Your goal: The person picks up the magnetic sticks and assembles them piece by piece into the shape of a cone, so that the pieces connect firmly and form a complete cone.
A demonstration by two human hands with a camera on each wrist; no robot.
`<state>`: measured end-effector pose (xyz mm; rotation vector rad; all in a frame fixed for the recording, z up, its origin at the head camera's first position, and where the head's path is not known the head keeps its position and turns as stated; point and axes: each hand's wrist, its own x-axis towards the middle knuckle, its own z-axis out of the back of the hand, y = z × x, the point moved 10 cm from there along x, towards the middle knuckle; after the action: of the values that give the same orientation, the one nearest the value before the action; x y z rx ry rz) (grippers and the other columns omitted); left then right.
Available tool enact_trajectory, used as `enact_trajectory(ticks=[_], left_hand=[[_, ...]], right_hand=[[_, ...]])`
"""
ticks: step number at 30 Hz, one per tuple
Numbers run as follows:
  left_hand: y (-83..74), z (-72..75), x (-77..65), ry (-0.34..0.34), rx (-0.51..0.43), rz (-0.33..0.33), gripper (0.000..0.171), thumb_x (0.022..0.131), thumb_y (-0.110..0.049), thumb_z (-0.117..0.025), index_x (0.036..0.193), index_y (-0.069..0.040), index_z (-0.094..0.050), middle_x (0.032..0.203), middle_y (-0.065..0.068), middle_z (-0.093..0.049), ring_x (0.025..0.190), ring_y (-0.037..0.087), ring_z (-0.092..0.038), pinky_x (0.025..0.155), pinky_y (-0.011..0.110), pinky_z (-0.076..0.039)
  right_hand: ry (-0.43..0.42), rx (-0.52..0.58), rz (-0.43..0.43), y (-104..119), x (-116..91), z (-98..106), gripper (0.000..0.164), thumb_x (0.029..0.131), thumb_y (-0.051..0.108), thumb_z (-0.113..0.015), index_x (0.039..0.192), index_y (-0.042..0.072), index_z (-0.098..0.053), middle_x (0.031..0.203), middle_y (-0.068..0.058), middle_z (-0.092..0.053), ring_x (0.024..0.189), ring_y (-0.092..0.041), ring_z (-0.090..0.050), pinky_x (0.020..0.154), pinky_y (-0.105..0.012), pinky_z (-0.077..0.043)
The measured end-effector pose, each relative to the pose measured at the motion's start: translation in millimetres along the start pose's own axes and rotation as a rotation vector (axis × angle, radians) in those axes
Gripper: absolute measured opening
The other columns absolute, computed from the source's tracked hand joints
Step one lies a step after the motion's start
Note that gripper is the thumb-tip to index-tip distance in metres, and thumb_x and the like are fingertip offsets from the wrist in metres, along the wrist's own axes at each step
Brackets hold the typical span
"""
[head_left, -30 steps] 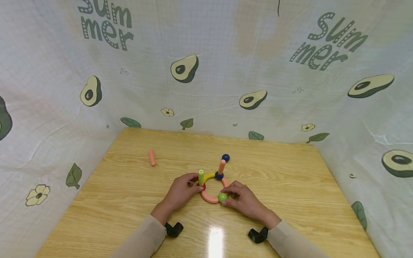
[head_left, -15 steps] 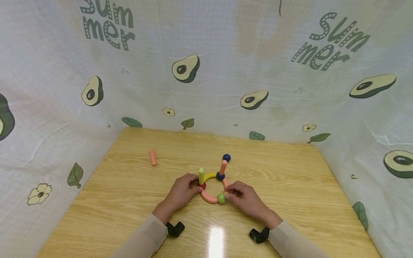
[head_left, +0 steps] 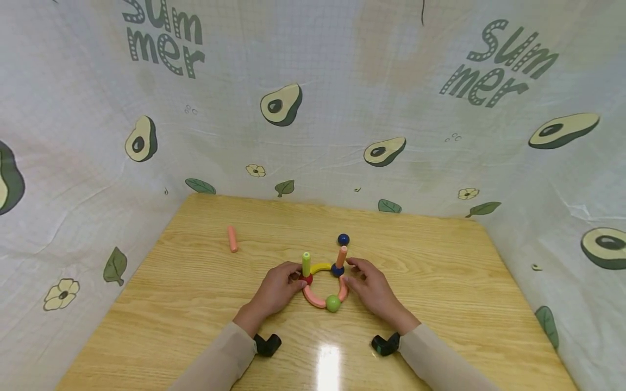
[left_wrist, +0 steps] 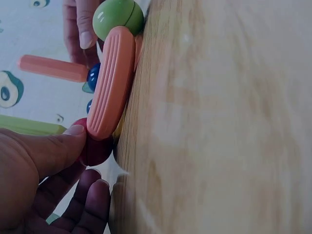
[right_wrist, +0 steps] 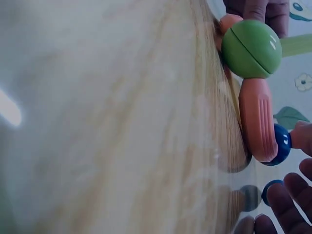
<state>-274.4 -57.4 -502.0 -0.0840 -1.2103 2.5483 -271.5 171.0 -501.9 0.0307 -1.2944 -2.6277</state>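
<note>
A ring of curved rods and balls lies on the wooden table, seen in the head view. My left hand (head_left: 277, 288) pinches its red ball (left_wrist: 97, 148), from which a lime-green stick (head_left: 306, 264) stands upright. At the ring's far right, a blue ball (head_left: 337, 270) carries a slightly tilted salmon stick (head_left: 342, 257). My right hand (head_left: 374, 288) is beside that ball, thumb and fingers spread apart; whether the thumb touches is unclear. A green ball (right_wrist: 252, 48) forms the near corner, between two salmon curved rods (left_wrist: 112, 83). A yellow curved rod (head_left: 321, 267) spans the far side.
Behind the ring sits a loose blue ball (head_left: 344, 239). A loose salmon stick (head_left: 232, 239) lies at the back left of the table (head_left: 420, 255). A printed cloth (head_left: 323, 130) hangs around the back and sides.
My right hand has left the green ball and moved away from me to the blue corner ball. The ring has turned slightly, its green ball shifting left. My left hand stays at the red ball.
</note>
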Motion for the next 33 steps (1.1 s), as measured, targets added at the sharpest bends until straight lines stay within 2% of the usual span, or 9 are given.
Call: enact_trajectory(ticks=[5, 11, 16, 20, 24, 28, 31, 33], left_hand=[[2.3, -2.4, 0.2, 0.005, 0.004, 0.022, 0.035, 0.098, -0.014, -0.076, 0.132, -0.009, -0.071, 0.119, 0.004, -0.072, 0.101, 0.017, -0.068, 0.086, 0.037, -0.057], [6.3, -3.2, -0.5, 0.014, -0.052, 0.076, 0.045, 0.096, -0.020, -0.080, 0.138, -0.009, -0.067, 0.120, 0.007, -0.070, 0.101, 0.019, -0.069, 0.088, 0.042, -0.059], [6.8, 0.0, 2.3, -0.022, -0.062, 0.079, 0.033, 0.097, -0.018, -0.078, 0.127, -0.009, -0.068, 0.116, 0.005, -0.069, 0.101, 0.017, -0.069, 0.087, 0.041, -0.059], [8.8, 2.9, 3.5, -0.051, -0.046, 0.089, 0.021, 0.097, -0.016, -0.078, 0.115, -0.011, -0.068, 0.105, 0.001, -0.068, 0.094, 0.014, -0.066, 0.084, 0.036, -0.057], [9.7, 2.8, -0.2, -0.038, -0.012, 0.088, 0.013, 0.099, -0.019, -0.077, 0.108, -0.013, -0.069, 0.100, -0.001, -0.067, 0.090, 0.014, -0.063, 0.081, 0.035, -0.055], [8.2, -0.2, -8.7, 0.009, 0.030, 0.063, 0.021, 0.095, -0.027, -0.081, 0.110, -0.016, -0.072, 0.109, 0.001, -0.071, 0.104, 0.022, -0.065, 0.093, 0.046, -0.054], [6.7, -3.6, -13.9, 0.046, 0.042, 0.047, 0.031, 0.090, -0.033, -0.086, 0.114, -0.018, -0.072, 0.120, 0.001, -0.071, 0.119, 0.028, -0.062, 0.104, 0.052, -0.049], [5.5, -6.2, -15.7, 0.068, 0.038, 0.036, 0.038, 0.087, -0.037, -0.088, 0.116, -0.019, -0.072, 0.124, 0.001, -0.071, 0.123, 0.031, -0.060, 0.107, 0.054, -0.047]], right_hand=[[0.042, 0.040, -0.026, -0.8, 5.4, -7.9, 0.050, 0.105, 0.024, -0.068, 0.153, 0.017, -0.055, 0.138, -0.007, -0.067, 0.127, -0.028, -0.062, 0.108, -0.054, -0.049], [0.039, 0.044, -0.026, 1.0, 6.4, -10.0, 0.042, 0.105, 0.024, -0.068, 0.145, 0.013, -0.062, 0.126, -0.004, -0.072, 0.114, -0.022, -0.065, 0.100, -0.046, -0.050], [0.027, 0.037, -0.022, -0.7, 4.1, -8.9, 0.032, 0.104, 0.024, -0.070, 0.135, 0.016, -0.068, 0.124, -0.001, -0.071, 0.118, -0.021, -0.065, 0.104, -0.048, -0.050], [0.018, 0.016, -0.018, -2.6, 0.5, -8.2, 0.027, 0.103, 0.023, -0.071, 0.130, 0.017, -0.070, 0.122, 0.003, -0.070, 0.117, -0.018, -0.065, 0.104, -0.044, -0.052], [0.005, -0.016, 0.014, -0.1, -1.5, -8.3, 0.023, 0.102, 0.021, -0.073, 0.124, 0.018, -0.073, 0.118, 0.004, -0.070, 0.113, -0.016, -0.065, 0.100, -0.039, -0.053], [-0.002, -0.044, 0.038, 2.9, -2.0, -8.6, 0.020, 0.101, 0.021, -0.074, 0.121, 0.019, -0.075, 0.119, 0.004, -0.070, 0.112, -0.016, -0.066, 0.098, -0.038, -0.054], [-0.002, -0.047, 0.035, 3.1, -1.6, -8.0, 0.020, 0.100, 0.021, -0.075, 0.120, 0.020, -0.075, 0.118, 0.006, -0.070, 0.112, -0.016, -0.066, 0.098, -0.038, -0.054], [-0.002, -0.045, 0.030, 2.6, -1.4, -7.1, 0.018, 0.100, 0.020, -0.075, 0.118, 0.020, -0.075, 0.117, 0.005, -0.070, 0.111, -0.015, -0.066, 0.098, -0.039, -0.054]])
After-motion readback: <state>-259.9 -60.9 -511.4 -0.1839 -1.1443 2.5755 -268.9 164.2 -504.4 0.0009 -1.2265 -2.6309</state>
